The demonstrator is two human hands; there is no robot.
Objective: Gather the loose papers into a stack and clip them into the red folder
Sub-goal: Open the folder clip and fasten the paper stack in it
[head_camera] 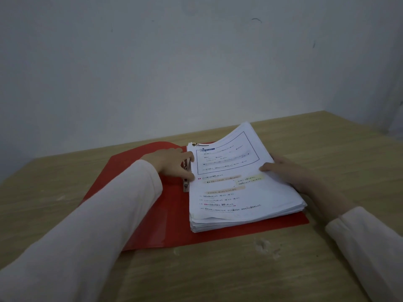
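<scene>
The red folder [144, 205] lies open on the wooden table. A thick stack of printed papers [237, 192] sits on its right half, its far right corner curling upward. My left hand [172, 163] is at the metal clip [185, 182] along the stack's left edge, with a finger and the thumb curled at the clip and the paper edge. My right hand [290, 173] holds the stack's right edge, thumb on top of the sheets and fingers underneath or behind them.
The wooden table [239, 269] has a worn, chipped patch [265, 246] in front of the folder. A pale wall [174, 62] stands right behind the table's far edge.
</scene>
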